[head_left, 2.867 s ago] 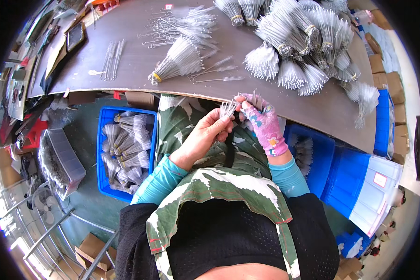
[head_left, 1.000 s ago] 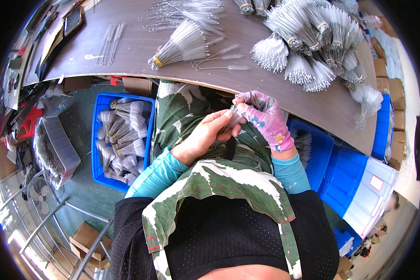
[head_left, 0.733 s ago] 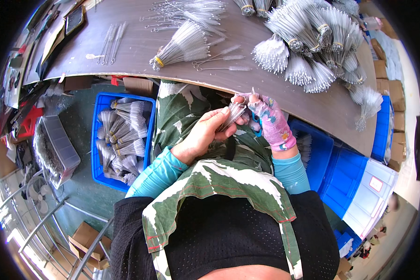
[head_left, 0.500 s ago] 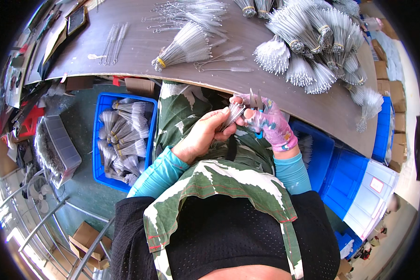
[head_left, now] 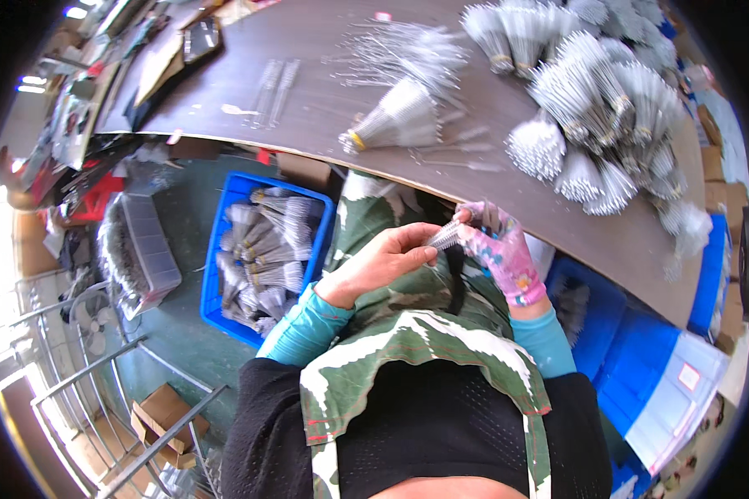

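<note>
I see my left hand [head_left: 383,262], bare, curled closed with its fingertips pinched on one end of a small bundle of thin clear sticks [head_left: 443,237]. My right hand [head_left: 499,249], in a pink patterned glove, has its fingers closed around the other end, so the bundle sits between both hands, just below the near edge of the brown table [head_left: 324,91] and above my lap in the camouflage apron [head_left: 408,333]. How many sticks are in the bundle I cannot tell (too small and blurred).

On the table, just beyond the hands, lies a fan-shaped tied bunch [head_left: 395,121] of the same sticks, with loose sticks [head_left: 408,54] scattered behind it. Further to the right a heap of many tied bunches [head_left: 591,108] covers that end of the table. Down to my left, on the floor, a blue crate [head_left: 225,224] holds more bunches lying on their sides. To my right stand other blue bins [head_left: 657,374], well apart from the hands.
</note>
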Tool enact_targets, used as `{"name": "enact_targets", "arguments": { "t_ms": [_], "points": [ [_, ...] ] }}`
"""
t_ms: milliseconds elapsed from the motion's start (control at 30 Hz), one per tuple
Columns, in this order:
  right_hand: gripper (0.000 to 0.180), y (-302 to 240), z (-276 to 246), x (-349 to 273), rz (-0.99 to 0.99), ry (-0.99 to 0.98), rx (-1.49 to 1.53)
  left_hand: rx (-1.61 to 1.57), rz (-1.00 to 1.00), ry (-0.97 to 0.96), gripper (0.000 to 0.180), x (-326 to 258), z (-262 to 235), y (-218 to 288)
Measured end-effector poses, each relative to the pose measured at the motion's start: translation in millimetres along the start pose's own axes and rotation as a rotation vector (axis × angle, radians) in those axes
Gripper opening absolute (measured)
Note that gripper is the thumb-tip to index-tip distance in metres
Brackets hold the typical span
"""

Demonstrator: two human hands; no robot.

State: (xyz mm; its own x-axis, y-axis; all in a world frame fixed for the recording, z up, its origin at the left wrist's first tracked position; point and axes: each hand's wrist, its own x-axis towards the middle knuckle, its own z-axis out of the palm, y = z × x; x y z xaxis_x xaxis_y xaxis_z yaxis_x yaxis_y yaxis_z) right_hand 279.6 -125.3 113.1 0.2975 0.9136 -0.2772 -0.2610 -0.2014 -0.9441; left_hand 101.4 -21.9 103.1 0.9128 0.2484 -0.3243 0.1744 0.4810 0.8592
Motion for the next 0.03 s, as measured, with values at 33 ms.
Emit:
{"name": "enact_targets", "arguments": {
  "t_ms": [33],
  "points": [
    [0.021,3.5,1.0,4.0,-0.063,-0.057,0.034,0.228,0.035,0.081,0.044,-4.6,-12.9,1.4]
  ]
}}
